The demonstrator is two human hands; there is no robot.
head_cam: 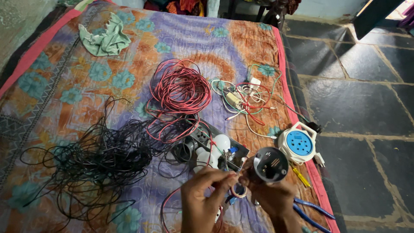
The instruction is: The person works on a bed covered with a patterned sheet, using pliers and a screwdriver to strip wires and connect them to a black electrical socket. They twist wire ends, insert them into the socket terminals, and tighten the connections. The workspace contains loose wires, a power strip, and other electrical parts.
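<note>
Bed cover, patterned, orange and purple with teal flowers: carries everything listed.

Far left corner: crumpled green cloth.

Left side: loose tangle of black wire, spilling toward the middle.

Middle: coil of red wire, its loops running down into the black tangle.

Toward the right edge: small knot of white, green and red leads.

Right edge: round white and blue extension reel, with a yellow screwdriver just beside it.

Near right corner: blue-handled pliers, partly under my right wrist.

Just beyond my fingers: dark switch board with white bulbs lying on it, red and black wires crossing it and crowding the space in front of my hands.

My right hand: fingers wrapped round a black round lamp holder, open face tilted up toward me, held above the near edge.

My left hand: thumb and forefinger pressed together, pinching a thin wire end just beside the holder's left side; whether it touches the holder I cannot tell. A small ring of tape sits between the two hands.
</note>
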